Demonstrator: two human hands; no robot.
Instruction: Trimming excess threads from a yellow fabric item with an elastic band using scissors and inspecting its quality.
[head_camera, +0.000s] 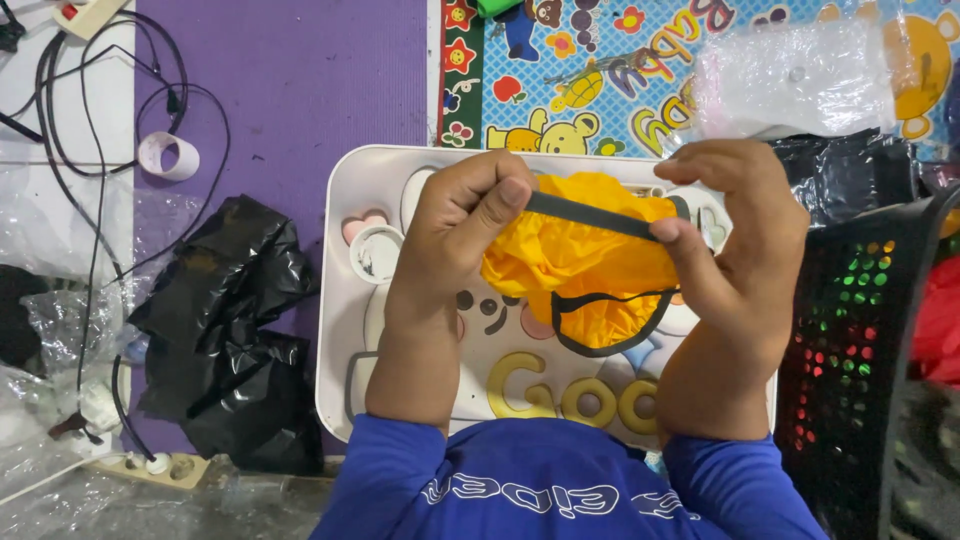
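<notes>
My left hand (465, 225) and my right hand (735, 225) hold a crumpled orange cloth item (585, 265) with dark grey elastic trim between them. Both hands pinch the dark band (590, 212) along its top edge and pull it taut. A loop of the dark trim hangs below the cloth. The cloth hovers over a small white lap table (340, 300) printed with a cartoon figure and yellow letters. My blue sleeves show at the bottom of the view.
Crumpled black plastic bags (235, 335) lie left of the table on a purple mat (300, 80). Black cables, a tape roll (168, 155) and a power strip (150, 467) sit at far left. A clear plastic bag (800, 80) lies at top right; a black mesh basket (850, 350) stands at right.
</notes>
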